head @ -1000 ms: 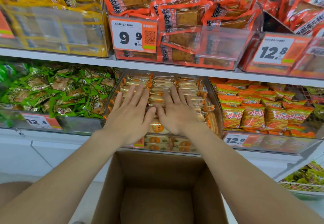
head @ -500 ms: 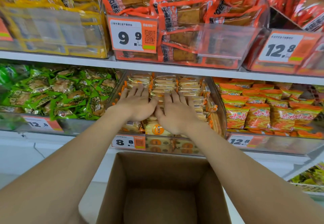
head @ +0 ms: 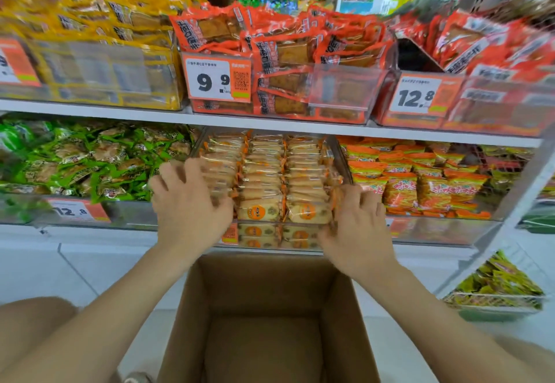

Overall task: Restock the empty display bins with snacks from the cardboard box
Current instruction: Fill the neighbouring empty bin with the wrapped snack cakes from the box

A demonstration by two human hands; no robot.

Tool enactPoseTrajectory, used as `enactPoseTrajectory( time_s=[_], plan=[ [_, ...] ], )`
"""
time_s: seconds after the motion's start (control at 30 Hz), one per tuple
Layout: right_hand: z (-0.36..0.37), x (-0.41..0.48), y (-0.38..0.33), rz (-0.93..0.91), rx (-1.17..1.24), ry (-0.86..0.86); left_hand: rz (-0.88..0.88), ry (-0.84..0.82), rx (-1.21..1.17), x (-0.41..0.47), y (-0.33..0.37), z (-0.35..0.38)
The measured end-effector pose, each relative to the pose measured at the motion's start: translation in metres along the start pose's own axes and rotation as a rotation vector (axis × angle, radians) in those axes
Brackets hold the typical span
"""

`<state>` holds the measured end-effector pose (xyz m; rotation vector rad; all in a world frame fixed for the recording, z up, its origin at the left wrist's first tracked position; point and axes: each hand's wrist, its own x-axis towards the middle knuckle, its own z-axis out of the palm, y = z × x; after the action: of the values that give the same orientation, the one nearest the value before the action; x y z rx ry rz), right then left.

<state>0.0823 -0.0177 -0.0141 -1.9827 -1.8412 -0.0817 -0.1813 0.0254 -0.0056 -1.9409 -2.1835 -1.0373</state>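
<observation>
The clear middle bin on the lower shelf holds pale wrapped snack packets in three tidy rows. My left hand lies with spread fingers on the left row, blurred by motion. At the bin's right front corner my right hand touches the outer packets, its fingers loosely bent. Neither hand holds a packet. Below them stands the open cardboard box; only its bare brown inside shows.
Green snack packs fill the bin to the left, orange packs the bin to the right. The upper shelf carries yellow and orange-red packs behind price tags. A wire basket of yellow-green packs sits low right.
Both hands moved apart from the middle of the snack rows to the bin's left and right sides. The camera tilted up slightly.
</observation>
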Motion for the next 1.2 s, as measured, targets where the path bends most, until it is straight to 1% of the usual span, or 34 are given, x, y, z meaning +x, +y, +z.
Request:
enactPoseTrajectory(
  time_s=[0.07, 0.13, 0.17, 0.27, 0.47, 0.57, 0.67, 0.77, 0.8, 0.87, 0.93, 0.97, 1.03, 1.1, 1.2],
  plan=[
    [0.002, -0.007, 0.007, 0.079, 0.128, -0.079, -0.102, -0.005, -0.078, -0.015, -0.012, 0.005],
    [0.004, -0.009, 0.010, 0.127, 0.227, -0.082, -0.177, -0.056, -0.171, -0.028, -0.018, 0.012],
    [0.006, -0.009, 0.011, 0.136, 0.218, -0.064, -0.204, -0.082, -0.212, -0.031, -0.020, 0.015],
    [0.003, -0.006, 0.009, 0.134, 0.122, -0.027, -0.244, -0.083, -0.266, -0.035, -0.022, 0.021],
    [0.003, 0.015, 0.019, 0.071, 0.081, 0.034, -0.223, 0.008, -0.307, -0.024, -0.025, 0.024],
    [0.003, 0.028, 0.019, 0.049, 0.007, -0.002, -0.211, 0.040, -0.317, -0.012, -0.024, 0.025],
    [0.000, 0.036, 0.016, 0.033, -0.109, -0.029, -0.187, 0.045, -0.244, -0.006, -0.023, 0.033],
    [0.000, 0.036, 0.009, -0.024, -0.221, -0.075, -0.177, 0.031, -0.123, -0.009, -0.022, 0.038],
    [-0.001, 0.033, 0.007, -0.029, -0.241, -0.077, -0.163, 0.047, -0.089, -0.012, -0.021, 0.038],
    [0.000, 0.030, 0.000, -0.022, -0.217, -0.022, -0.094, 0.113, -0.035, -0.015, -0.019, 0.036],
    [0.003, 0.031, -0.005, -0.067, -0.145, 0.049, 0.059, 0.155, 0.023, -0.014, -0.020, 0.034],
    [0.006, 0.031, -0.007, -0.131, -0.116, 0.080, 0.141, 0.158, 0.055, -0.011, -0.021, 0.033],
    [0.015, 0.033, -0.014, -0.282, -0.112, 0.130, 0.256, 0.137, 0.096, -0.001, -0.026, 0.032],
    [0.022, 0.033, -0.024, -0.383, -0.121, 0.166, 0.328, 0.073, 0.108, 0.011, -0.031, 0.029],
    [0.030, 0.035, -0.045, -0.426, -0.108, 0.156, 0.396, 0.010, 0.189, 0.031, -0.031, 0.021]
  ],
)
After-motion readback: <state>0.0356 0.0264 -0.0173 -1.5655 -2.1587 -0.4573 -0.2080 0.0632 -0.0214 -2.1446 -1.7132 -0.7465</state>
